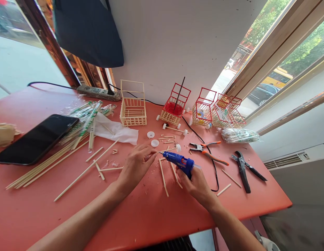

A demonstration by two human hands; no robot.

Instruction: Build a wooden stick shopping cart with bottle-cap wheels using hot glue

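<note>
My right hand (194, 179) is wrapped round the handle of a blue glue gun (179, 162), whose nozzle points left. At that nozzle, the fingertips of my left hand (138, 162) are pinched together; what they hold, if anything, is too small to make out. Below the gun, two thin wooden stick pieces (163, 177) lie on the red table (141, 216). Two white caps (154, 143) rest just beyond my left hand. A short stick with white wheels (175, 129) lies farther back.
Small stick baskets (133, 111) stand along the wall. Orange-handled pliers (207, 150) and black pliers (243, 170) lie right. Left are a phone (36, 139), long sticks (49, 162) and a power strip (98, 93). A black cord runs beside the gun.
</note>
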